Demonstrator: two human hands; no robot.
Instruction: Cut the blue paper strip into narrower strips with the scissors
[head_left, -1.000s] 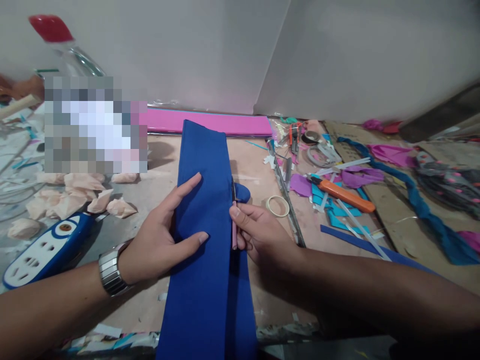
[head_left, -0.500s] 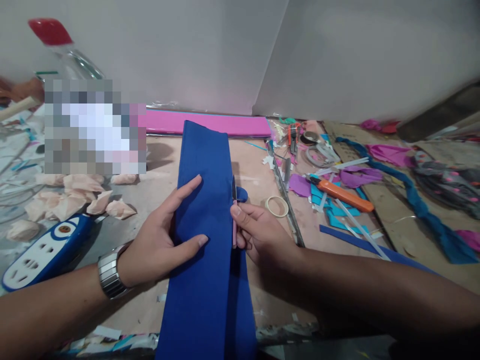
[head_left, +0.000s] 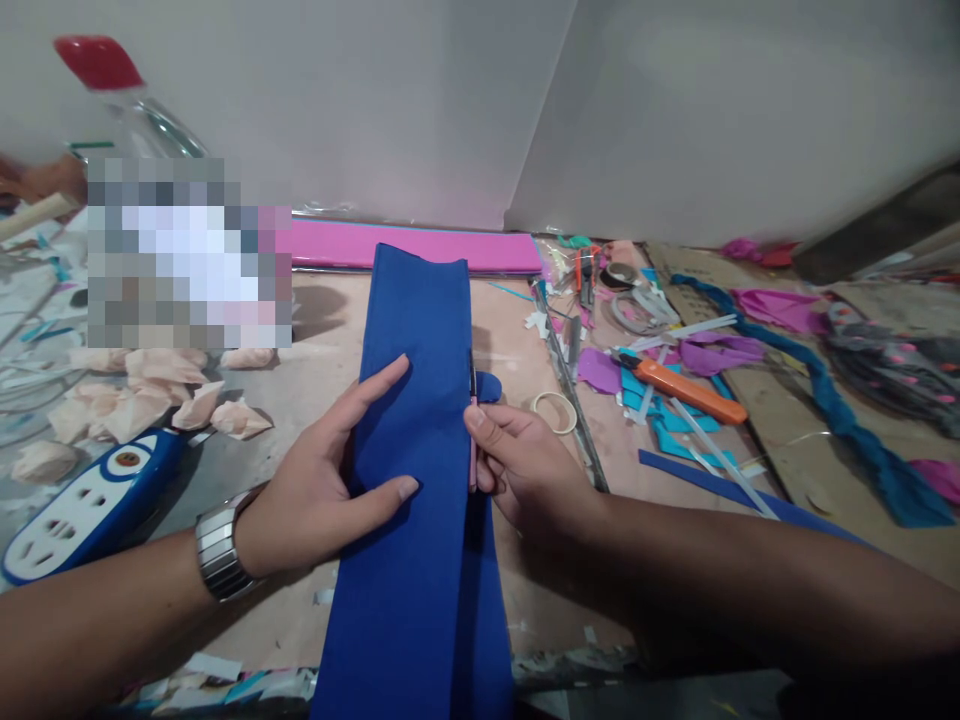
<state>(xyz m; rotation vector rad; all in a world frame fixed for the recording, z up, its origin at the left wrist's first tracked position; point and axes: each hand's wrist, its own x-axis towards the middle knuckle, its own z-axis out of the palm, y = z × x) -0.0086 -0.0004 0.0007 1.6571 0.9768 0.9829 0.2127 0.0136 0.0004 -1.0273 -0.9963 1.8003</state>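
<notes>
A long folded blue sheet (head_left: pixel 420 330), whether paper or cloth I cannot tell, runs from the near table edge toward the wall. My left hand (head_left: pixel 322 470) holds its left side, thumb and index finger spread over the top while the other fingers are hidden at the edge. In my right hand (head_left: pixel 517 450) is a small knife (head_left: pixel 473 460) with a pink handle, pinched between thumb and fingers. Its dark narrow blade lies along the sheet's right edge, pointing away from me, partly inside the fold. A rounded blue end (head_left: pixel 490 386) shows beneath, beside the blade.
A tape ring (head_left: pixel 555 412) lies right of my right hand. Farther right are an orange cutter (head_left: pixel 690 390), coloured scraps and a blue strip (head_left: pixel 720 480). At left stand a power strip (head_left: pixel 90 505) and crumpled peach pieces (head_left: pixel 127 400). A pink pack (head_left: pixel 420 245) lies along the wall.
The blue sheet's far end has shifted slightly right, its top edge now dipping in the middle. The blade has gone closer against the edge and shows less. Both hands are nearly still.
</notes>
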